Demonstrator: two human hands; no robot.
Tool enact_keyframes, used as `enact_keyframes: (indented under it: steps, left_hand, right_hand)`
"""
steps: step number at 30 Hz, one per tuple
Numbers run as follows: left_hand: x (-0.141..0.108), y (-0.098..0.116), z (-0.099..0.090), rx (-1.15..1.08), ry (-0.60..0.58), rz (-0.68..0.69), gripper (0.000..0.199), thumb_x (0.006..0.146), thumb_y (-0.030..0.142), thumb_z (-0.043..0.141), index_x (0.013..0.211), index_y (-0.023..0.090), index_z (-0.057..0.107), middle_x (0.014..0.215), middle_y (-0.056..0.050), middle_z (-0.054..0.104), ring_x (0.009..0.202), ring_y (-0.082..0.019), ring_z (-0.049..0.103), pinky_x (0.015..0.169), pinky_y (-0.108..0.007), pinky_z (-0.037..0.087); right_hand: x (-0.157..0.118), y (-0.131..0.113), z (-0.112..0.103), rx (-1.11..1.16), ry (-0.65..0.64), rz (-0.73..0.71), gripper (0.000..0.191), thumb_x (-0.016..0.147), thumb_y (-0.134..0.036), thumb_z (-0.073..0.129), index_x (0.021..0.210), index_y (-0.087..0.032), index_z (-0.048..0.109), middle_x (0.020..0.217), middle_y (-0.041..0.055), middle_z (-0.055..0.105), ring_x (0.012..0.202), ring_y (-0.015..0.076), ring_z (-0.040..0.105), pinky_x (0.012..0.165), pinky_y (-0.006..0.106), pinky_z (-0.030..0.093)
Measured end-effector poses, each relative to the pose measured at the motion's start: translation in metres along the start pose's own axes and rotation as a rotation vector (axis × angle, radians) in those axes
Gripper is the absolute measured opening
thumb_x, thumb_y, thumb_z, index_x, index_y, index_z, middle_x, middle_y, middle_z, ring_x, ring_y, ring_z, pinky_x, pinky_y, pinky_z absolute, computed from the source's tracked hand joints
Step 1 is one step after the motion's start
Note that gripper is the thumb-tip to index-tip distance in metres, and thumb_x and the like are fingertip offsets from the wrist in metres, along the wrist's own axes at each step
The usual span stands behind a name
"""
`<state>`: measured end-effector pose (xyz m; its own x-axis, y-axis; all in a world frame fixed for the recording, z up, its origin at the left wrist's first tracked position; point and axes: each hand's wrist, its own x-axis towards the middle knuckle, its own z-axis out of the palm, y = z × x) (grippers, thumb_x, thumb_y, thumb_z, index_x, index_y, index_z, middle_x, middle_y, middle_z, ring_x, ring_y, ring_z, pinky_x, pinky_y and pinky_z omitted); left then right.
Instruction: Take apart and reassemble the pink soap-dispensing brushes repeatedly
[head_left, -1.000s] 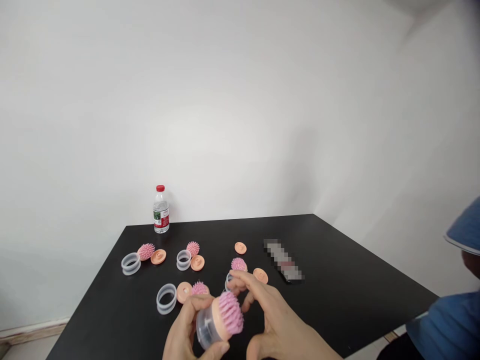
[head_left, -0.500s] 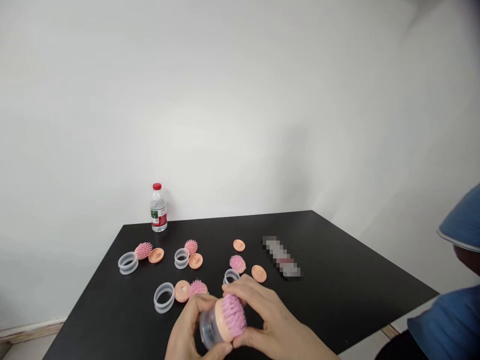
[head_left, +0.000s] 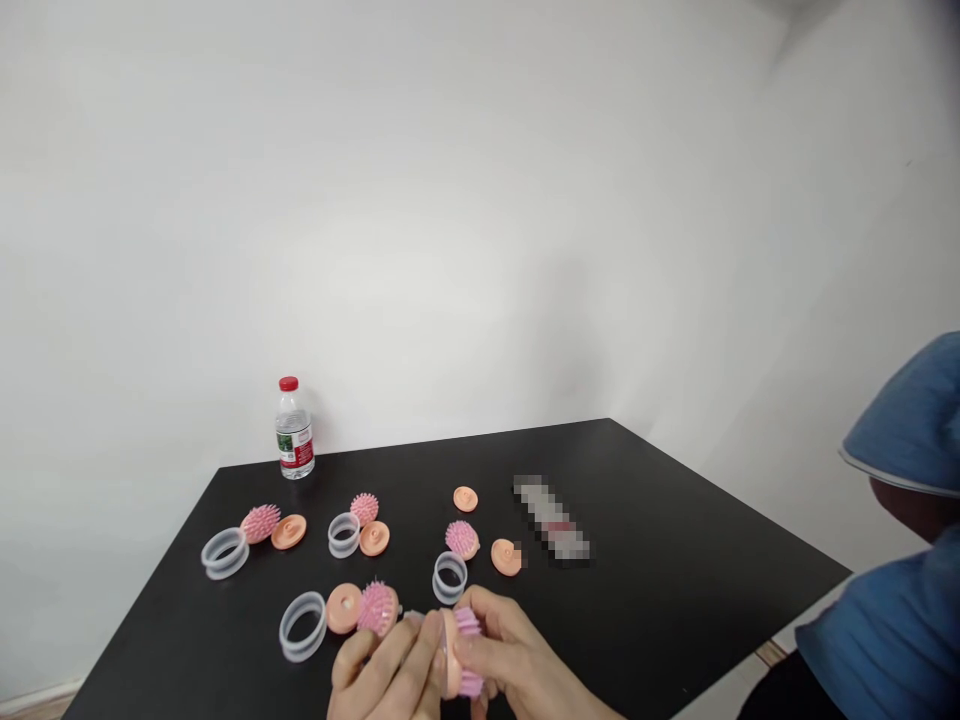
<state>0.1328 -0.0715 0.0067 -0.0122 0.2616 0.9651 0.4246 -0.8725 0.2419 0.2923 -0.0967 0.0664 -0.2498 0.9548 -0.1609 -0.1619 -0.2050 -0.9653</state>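
Observation:
Near the table's front edge, both hands grip one scalp massage brush point(head_left: 453, 652) with pink bristles, a peach body and a clear part. My left hand point(head_left: 394, 672) is closed around the clear side, its fingers hiding most of it. From the right, my right hand point(head_left: 517, 655) pinches the peach rim and bristles. Just left of my left hand lies another pink bristle head point(head_left: 378, 608), beside a peach disc point(head_left: 343, 608) and a clear ring point(head_left: 303, 627). Beyond my right hand sit a clear ring point(head_left: 450, 578), a bristle head point(head_left: 462, 540) and a peach disc point(head_left: 506, 557).
Further back on the black table point(head_left: 637, 580) lie more clear rings point(head_left: 344, 535), bristle heads point(head_left: 261, 523) and peach discs point(head_left: 289, 532). A water bottle point(head_left: 295, 430) stands at the back left. A blurred-out flat item point(head_left: 553, 520) lies right. A person in blue point(head_left: 892, 630) is at the right.
The brush has turned so its bristles face right. My left hand has wrapped over the clear part, and my right fingers have shifted onto the bristle side. The view has moved slightly.

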Motion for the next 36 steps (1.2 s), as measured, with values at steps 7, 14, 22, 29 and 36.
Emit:
enact_keyframes:
  steps: [7,14,22,29,36]
  left_hand:
    - [0.021,-0.020,-0.002,0.045,-0.247,-0.335,0.031,0.092,0.029,0.058,0.122,0.024,0.065,0.112,-0.010,0.077,0.104,-0.029,0.070,0.090,-0.041,0.048]
    - [0.028,-0.037,0.002,-0.519,-0.105,-1.161,0.067,0.067,0.055,0.081,0.122,0.023,0.059,0.122,-0.012,0.070,0.118,-0.036,0.064,0.092,-0.041,0.055]
    - [0.026,-0.038,-0.003,-0.480,-0.146,-1.198,0.068,0.058,0.050,0.086,0.114,0.025,0.059,0.107,-0.010,0.076,0.103,-0.031,0.071,0.081,-0.032,0.057]
    - [0.031,-0.037,-0.004,-0.504,-0.088,-1.214,0.065,0.054,0.044,0.090,0.109,0.025,0.062,0.103,-0.005,0.074,0.097,-0.027,0.069,0.075,-0.027,0.054]
    - [0.033,-0.029,-0.003,-0.915,-0.007,-1.425,0.054,0.045,0.032,0.097,0.089,0.021,0.067,0.084,-0.001,0.071,0.073,-0.016,0.065,0.070,-0.027,0.053]
  right_hand:
    - [0.033,-0.027,-0.038,-0.560,0.103,-0.197,0.053,0.092,-0.067,0.044,0.092,-0.017,0.060,0.073,0.0018,0.061,0.056,0.0151,0.063,0.049,0.028,0.055]
    - [0.115,-0.051,-0.102,-1.073,0.345,-0.236,0.029,0.091,-0.025,0.066,0.119,-0.021,0.065,0.125,0.0099,0.064,0.120,0.0285,0.058,0.103,0.047,0.047]
    - [0.165,-0.032,-0.114,-1.067,0.290,-0.025,0.030,0.098,-0.033,0.063,0.123,-0.018,0.062,0.125,0.0074,0.064,0.105,0.0255,0.066,0.087,0.042,0.058]
    - [0.157,-0.040,-0.106,-0.837,0.290,-0.104,0.024,0.096,-0.031,0.065,0.115,-0.016,0.064,0.119,0.0076,0.066,0.102,0.0226,0.066,0.088,0.043,0.057]
    - [0.106,-0.034,-0.032,-0.278,0.115,-0.268,0.042,0.080,-0.057,0.073,0.091,-0.020,0.054,0.080,0.0012,0.069,0.078,0.0202,0.071,0.079,0.040,0.058]
